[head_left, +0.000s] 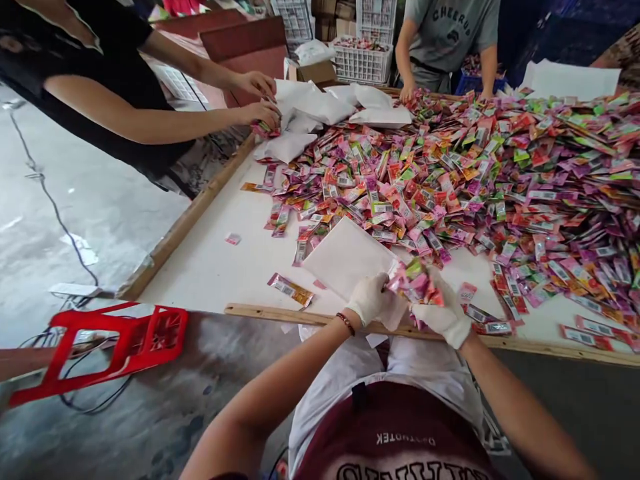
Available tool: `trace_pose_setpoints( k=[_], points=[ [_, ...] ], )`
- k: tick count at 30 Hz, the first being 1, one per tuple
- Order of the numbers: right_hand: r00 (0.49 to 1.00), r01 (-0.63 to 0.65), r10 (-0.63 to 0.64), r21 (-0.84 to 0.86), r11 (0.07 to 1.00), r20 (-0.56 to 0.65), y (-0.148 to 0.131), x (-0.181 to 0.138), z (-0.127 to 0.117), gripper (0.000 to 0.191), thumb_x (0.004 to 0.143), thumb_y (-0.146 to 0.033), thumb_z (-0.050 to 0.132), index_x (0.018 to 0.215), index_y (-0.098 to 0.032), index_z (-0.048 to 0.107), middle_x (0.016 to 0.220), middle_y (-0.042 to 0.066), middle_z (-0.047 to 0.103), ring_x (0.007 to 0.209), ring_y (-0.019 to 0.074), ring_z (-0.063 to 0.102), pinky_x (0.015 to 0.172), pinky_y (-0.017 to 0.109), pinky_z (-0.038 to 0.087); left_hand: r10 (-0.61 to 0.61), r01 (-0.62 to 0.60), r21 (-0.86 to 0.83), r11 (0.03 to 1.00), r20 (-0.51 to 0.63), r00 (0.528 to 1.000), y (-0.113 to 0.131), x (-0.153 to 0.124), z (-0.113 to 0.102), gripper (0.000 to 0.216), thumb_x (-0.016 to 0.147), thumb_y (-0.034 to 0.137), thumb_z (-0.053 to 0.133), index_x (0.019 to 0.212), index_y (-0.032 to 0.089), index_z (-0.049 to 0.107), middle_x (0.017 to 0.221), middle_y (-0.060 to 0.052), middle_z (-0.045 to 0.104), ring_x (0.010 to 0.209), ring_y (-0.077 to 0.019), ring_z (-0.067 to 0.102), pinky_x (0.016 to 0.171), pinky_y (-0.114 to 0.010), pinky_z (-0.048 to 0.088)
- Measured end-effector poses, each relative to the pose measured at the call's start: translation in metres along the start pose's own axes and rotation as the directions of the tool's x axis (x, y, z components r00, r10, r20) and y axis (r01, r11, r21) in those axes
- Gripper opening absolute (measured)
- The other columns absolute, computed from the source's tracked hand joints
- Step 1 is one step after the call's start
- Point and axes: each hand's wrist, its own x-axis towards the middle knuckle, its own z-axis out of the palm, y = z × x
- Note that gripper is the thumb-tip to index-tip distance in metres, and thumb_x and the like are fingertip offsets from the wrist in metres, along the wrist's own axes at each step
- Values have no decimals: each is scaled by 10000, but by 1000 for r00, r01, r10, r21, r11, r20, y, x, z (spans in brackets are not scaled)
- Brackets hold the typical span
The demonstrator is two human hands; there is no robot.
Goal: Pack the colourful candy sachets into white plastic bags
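Note:
In the head view my left hand (369,300), in a white glove, grips the open edge of a flat white bag (345,257) that lies on the table in front of me. My right hand (447,315), gloved too, is closed around a bunch of small colourful packets (416,283) right at the bag's mouth. Part of the bunch touches the bag's edge; whether any packets are inside it I cannot tell. Just beyond both hands spreads a big heap of the same packets (450,187). A loose orange and purple packet (290,289) rests left of the bag.
Wooden strips edge the white table (195,267). At left a co-worker's hands (265,107) handle packets beside filled white bags (320,105); another person (447,40) reaches into the heap at the back. A red plastic stool (115,347) lies on the floor. White crates (363,61) stand behind.

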Motion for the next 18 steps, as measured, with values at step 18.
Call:
trace_pose_setpoints(
  k=[18],
  points=[
    [935, 102, 167, -688, 719, 313, -12, 61, 22, 356, 737, -287, 649, 1085, -213, 638, 1043, 105, 707, 935, 280, 667, 788, 362, 475, -25, -50, -432, 900, -166, 986, -5, 10, -19, 215, 804, 257, 463, 612, 184, 526, 553, 32, 458, 561, -121, 450, 562, -245, 329]
  ],
)
